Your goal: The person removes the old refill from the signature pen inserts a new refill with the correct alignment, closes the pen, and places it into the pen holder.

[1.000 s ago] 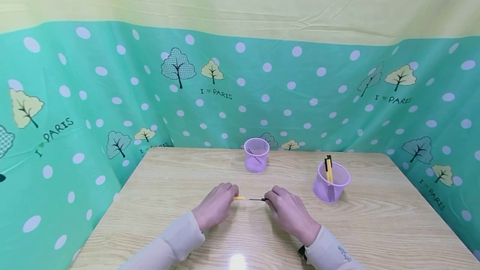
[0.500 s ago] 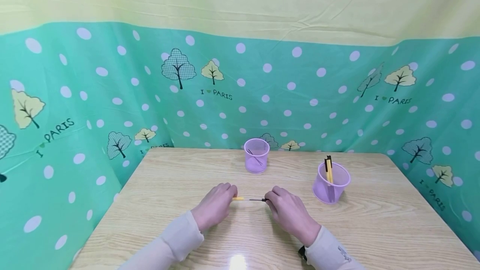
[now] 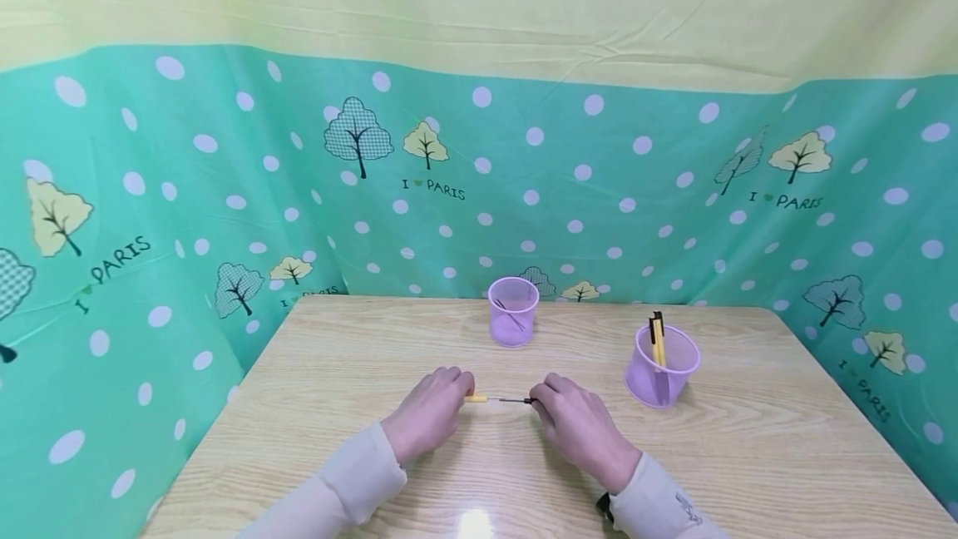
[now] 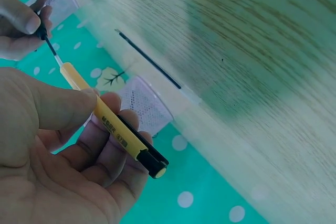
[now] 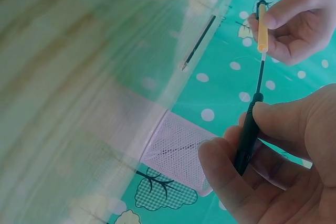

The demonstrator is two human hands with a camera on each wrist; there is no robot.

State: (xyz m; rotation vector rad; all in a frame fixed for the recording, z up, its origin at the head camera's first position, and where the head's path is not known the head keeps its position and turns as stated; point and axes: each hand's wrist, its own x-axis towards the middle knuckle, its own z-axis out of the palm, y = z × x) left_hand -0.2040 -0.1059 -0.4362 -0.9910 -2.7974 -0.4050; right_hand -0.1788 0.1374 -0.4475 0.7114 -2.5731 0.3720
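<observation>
In the head view, my left hand (image 3: 430, 412) and right hand (image 3: 578, 427) face each other above the wooden table. The left thumb and fingers hold a yellow pen barrel (image 4: 113, 124) with a black clip end. A black ribbed pen grip (image 5: 248, 135) is pinched between my right thumb and fingers. Spanning the gap between these parts is a thin dark refill (image 5: 260, 74), clear at the barrel end. Another dark refill (image 4: 149, 59), with a metal tip, shows against the tabletop in both wrist views. The head view does not make it out separately.
A lilac mesh cup (image 3: 512, 333) at the table's back holds a few thin dark sticks. To the right, a wider lilac cup (image 3: 645, 383) holds yellow pens (image 3: 658, 343) with black clips. A patterned curtain (image 3: 561, 215) encloses the table (image 3: 748, 439).
My hands, the pen parts and the cups show no clear movement. The whole head view has shifted very slightly.
</observation>
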